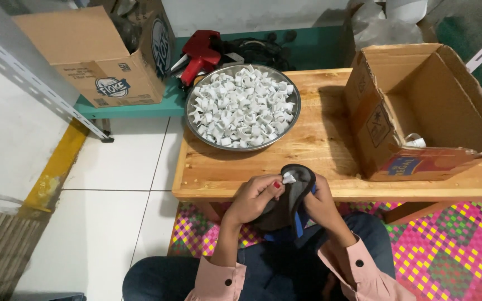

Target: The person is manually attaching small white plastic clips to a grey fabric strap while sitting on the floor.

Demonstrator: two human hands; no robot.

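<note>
Hands first: the left hand (255, 196) pinches a small white plastic piece (289, 178) between thumb and fingertips, right at the mouth of a dark grey fabric pouch (292, 196) with a blue edge. The right hand (320, 207) is closed around the pouch from the other side, propping it open over the lap, just at the near edge of the wooden bench (330, 134).

Further out, a round metal bowl (242, 107) sits on the bench, heaped with the same white pieces. To the right of it an open cardboard box (425, 111) lies tipped on its side, with something white just showing inside. Behind the bowl there's a red tool (202, 56) on a teal shelf, and another cardboard box (99, 53) at the far left.

What could go wrong, as I see it: the white piece is tiny and held only by the fingertips, so a loose pinch could let it drop onto the patterned pink mat (447, 245), where it'd be a pain to spot. The pouch is soft too; if the right hand slackens, the mouth could fold shut. And the bowl is piled high, so a careless reach might knock pieces off.
</note>
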